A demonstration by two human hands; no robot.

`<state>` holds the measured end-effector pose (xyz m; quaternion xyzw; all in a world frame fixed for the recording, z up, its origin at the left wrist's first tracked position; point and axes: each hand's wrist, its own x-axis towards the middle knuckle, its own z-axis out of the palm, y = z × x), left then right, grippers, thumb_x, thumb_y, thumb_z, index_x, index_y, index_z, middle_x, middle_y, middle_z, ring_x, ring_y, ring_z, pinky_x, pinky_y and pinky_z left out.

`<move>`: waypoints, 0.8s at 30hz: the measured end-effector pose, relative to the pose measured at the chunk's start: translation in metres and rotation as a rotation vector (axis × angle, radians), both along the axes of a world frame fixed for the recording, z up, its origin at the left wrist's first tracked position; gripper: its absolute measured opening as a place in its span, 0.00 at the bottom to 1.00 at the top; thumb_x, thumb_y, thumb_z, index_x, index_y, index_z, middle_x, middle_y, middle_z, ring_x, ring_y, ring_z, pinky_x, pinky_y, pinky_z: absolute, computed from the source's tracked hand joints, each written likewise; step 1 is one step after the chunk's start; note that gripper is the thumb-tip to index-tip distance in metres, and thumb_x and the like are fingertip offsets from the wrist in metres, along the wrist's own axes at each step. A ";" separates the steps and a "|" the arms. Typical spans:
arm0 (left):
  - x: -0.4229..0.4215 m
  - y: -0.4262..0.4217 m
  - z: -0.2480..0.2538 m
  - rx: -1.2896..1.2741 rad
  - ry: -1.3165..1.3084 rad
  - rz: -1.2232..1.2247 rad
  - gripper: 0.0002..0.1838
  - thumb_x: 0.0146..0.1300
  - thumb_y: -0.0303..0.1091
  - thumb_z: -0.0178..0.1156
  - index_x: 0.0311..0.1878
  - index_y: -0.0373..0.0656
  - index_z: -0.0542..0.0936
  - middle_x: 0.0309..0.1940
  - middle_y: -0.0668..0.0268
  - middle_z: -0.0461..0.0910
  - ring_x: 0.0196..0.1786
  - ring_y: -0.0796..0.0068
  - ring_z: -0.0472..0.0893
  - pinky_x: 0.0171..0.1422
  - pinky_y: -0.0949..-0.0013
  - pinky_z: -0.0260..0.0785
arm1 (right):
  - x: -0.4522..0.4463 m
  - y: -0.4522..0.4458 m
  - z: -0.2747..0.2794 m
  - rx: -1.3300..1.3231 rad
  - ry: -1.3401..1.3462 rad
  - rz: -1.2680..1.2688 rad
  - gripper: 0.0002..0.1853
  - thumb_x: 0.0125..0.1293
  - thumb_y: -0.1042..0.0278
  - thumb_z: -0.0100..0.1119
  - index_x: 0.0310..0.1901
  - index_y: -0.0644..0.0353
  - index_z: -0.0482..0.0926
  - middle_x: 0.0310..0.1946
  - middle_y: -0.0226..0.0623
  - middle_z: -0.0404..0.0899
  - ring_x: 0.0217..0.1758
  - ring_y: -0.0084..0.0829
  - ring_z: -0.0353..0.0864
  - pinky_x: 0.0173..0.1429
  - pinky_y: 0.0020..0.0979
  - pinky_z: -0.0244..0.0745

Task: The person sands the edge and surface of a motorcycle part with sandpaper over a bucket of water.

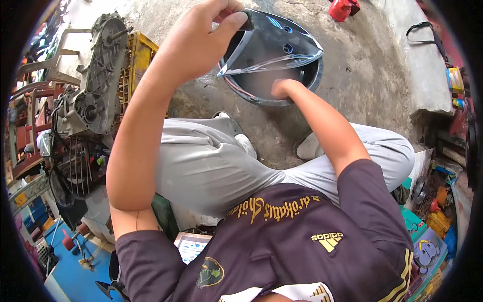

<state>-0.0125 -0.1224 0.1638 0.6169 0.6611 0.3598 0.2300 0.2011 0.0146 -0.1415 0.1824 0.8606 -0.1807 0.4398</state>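
A dark, curved plastic panel [269, 43], probably a motorcycle body part, is tilted over a round black tub [317, 75]. It has two round holes and glossy, wet-looking edges. My left hand [216, 38] grips the panel's upper left corner, thumb on top. Inside the tub is murky greyish water [256, 83]. My right hand [283, 89] reaches down into the tub near its front rim. Its fingers are hidden in the murk, so I cannot see whether they hold anything.
A metal engine casing [93, 80] stands at left beside a yellow crate [138, 53]. Up on the concrete floor [362, 65] sits a red object [343, 9]. A concrete ledge [427, 75] with a black strap [425, 32] lies right. Assorted parts and packets crowd the lower right.
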 end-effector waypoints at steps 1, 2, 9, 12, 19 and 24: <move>-0.001 0.000 0.001 -0.007 -0.007 -0.011 0.15 0.82 0.40 0.60 0.57 0.38 0.85 0.45 0.67 0.89 0.51 0.76 0.84 0.69 0.64 0.72 | -0.001 0.005 -0.030 0.006 0.030 -0.192 0.20 0.65 0.69 0.58 0.51 0.72 0.91 0.54 0.60 0.90 0.59 0.51 0.91 0.65 0.48 0.83; -0.001 -0.001 0.001 -0.014 -0.014 -0.021 0.15 0.81 0.40 0.61 0.58 0.38 0.85 0.46 0.66 0.90 0.52 0.75 0.85 0.70 0.62 0.72 | -0.003 0.013 -0.035 0.009 0.031 -0.189 0.20 0.65 0.69 0.58 0.51 0.72 0.91 0.54 0.60 0.90 0.59 0.51 0.91 0.65 0.48 0.83; -0.007 -0.007 0.002 0.004 0.050 -0.002 0.16 0.77 0.42 0.65 0.56 0.40 0.86 0.46 0.64 0.91 0.53 0.71 0.87 0.69 0.58 0.72 | -0.012 0.012 -0.075 0.394 0.256 -0.294 0.18 0.67 0.63 0.61 0.52 0.57 0.93 0.55 0.46 0.92 0.60 0.50 0.91 0.63 0.48 0.85; -0.007 -0.006 0.002 -0.011 0.043 0.031 0.16 0.76 0.42 0.66 0.56 0.40 0.87 0.46 0.63 0.91 0.53 0.70 0.87 0.68 0.59 0.72 | -0.019 0.011 -0.091 0.105 0.119 -0.092 0.16 0.66 0.62 0.62 0.50 0.56 0.94 0.55 0.46 0.92 0.57 0.49 0.92 0.60 0.50 0.85; -0.007 0.007 -0.010 -0.102 0.014 0.008 0.16 0.76 0.42 0.66 0.54 0.38 0.88 0.45 0.60 0.90 0.50 0.66 0.87 0.62 0.60 0.76 | -0.003 0.008 -0.005 -1.274 0.123 -1.440 0.16 0.84 0.58 0.59 0.57 0.64 0.84 0.46 0.33 0.84 0.44 0.27 0.83 0.49 0.31 0.82; -0.003 0.016 -0.025 -0.141 0.010 -0.031 0.15 0.75 0.41 0.67 0.53 0.38 0.88 0.43 0.58 0.90 0.49 0.64 0.86 0.59 0.59 0.77 | 0.021 -0.015 0.070 -1.157 0.378 -1.343 0.15 0.84 0.61 0.61 0.55 0.67 0.84 0.44 0.37 0.85 0.44 0.27 0.84 0.50 0.29 0.83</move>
